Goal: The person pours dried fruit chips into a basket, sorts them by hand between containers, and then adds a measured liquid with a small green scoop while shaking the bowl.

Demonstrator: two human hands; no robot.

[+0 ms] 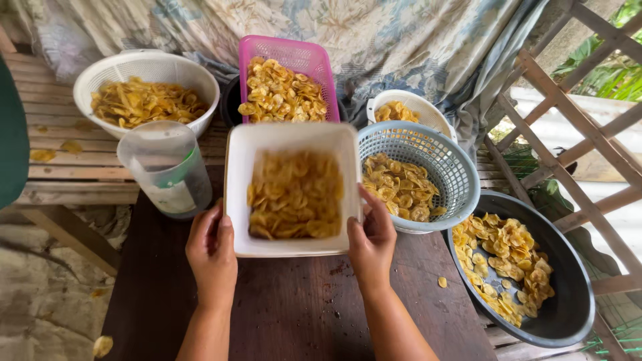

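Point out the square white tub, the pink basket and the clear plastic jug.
square white tub (237, 194): head view, bare left wall beside the chips.
pink basket (284, 49): head view, back wall above the chips.
clear plastic jug (167, 167): head view, middle of its side.

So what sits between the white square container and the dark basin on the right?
In the head view, the blue-grey perforated basket, with yellow chips inside, lies between the white square container and the dark basin. The right hand grips the container's edge beside it.
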